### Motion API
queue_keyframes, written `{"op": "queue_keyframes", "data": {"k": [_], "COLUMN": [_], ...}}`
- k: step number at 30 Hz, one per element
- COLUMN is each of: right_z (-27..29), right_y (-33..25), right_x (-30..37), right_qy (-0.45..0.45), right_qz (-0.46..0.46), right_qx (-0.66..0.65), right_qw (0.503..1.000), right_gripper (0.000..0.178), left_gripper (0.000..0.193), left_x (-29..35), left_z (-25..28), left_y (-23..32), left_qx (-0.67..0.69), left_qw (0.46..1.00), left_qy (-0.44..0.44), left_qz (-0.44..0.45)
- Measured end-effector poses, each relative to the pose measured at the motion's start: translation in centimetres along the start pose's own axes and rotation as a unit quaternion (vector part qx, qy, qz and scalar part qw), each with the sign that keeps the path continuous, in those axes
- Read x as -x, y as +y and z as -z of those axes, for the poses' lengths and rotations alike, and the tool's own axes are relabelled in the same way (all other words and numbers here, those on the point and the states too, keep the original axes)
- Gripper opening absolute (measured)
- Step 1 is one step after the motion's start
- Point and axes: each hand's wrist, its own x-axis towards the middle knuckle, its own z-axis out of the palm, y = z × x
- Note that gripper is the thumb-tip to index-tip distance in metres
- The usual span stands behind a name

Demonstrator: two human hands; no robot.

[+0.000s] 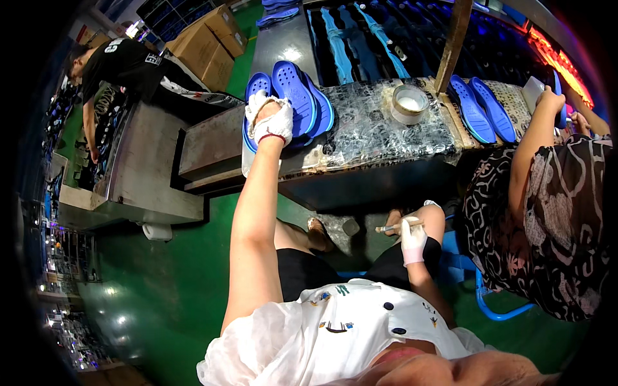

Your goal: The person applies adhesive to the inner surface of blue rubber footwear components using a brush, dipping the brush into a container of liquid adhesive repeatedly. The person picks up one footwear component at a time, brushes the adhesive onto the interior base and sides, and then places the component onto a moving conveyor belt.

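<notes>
My left hand, in a white cloth glove with the fingers bent, is closed on a blue shoe sole at the left end of the worktable. Other blue soles lie overlapping just right of it, their toes pointing away from me. The glove hides where the fingertips meet the sole. Over my right knee, my right hand wears a thin white glove and grips a small brush by its handle, bristles to the left. A round tub of white stuff stands on the table between and beyond my hands.
The worktable has a plastic-wrapped top. A dark conveyor carrying shoe parts runs behind it, with a wooden post in front. Two blue soles lie right, near a seated co-worker. Another person bends over a left-hand bench.
</notes>
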Motion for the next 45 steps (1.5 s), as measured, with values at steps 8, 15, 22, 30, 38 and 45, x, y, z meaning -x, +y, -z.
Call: {"op": "queue_keyframes", "data": {"k": [8,15,22,30,38,45], "right_z": [0.6,0.3,0.6,1.2,3.6,1.7], "right_y": [-1.1,-0.5,-1.2,-2.3,-15.2,-22.0], "right_x": [0.5,0.5,0.8,0.8,-0.4,0.2], "right_qy": [-0.012,-0.018,-0.025,-0.021,0.086,-0.003], "right_qz": [0.003,-0.012,-0.026,-0.057,0.243,0.342], "right_qx": [-0.003,-0.048,-0.012,-0.038,-0.087,-0.097], "right_qw": [1.000,0.999,0.999,0.997,0.962,0.935], "right_gripper": [0.013,0.011,0.013,0.014,0.018,0.021], "left_gripper": [0.038,0.060,0.057,0.030,0.053,0.044], "left_x": [0.5,8.6,14.5,17.0,19.9,22.0], "left_z": [3.4,8.3,4.5,9.5,7.4,7.0], "left_y": [-4.1,-1.9,-4.4,-1.5,2.4,2.7], "left_qx": [0.209,0.213,0.264,0.751,0.631,0.462], "left_qw": [0.975,0.976,0.956,0.561,0.754,0.877], "left_qy": [-0.031,-0.031,-0.104,-0.184,0.136,0.135], "left_qz": [0.068,0.033,0.073,0.294,0.122,-0.001]}}
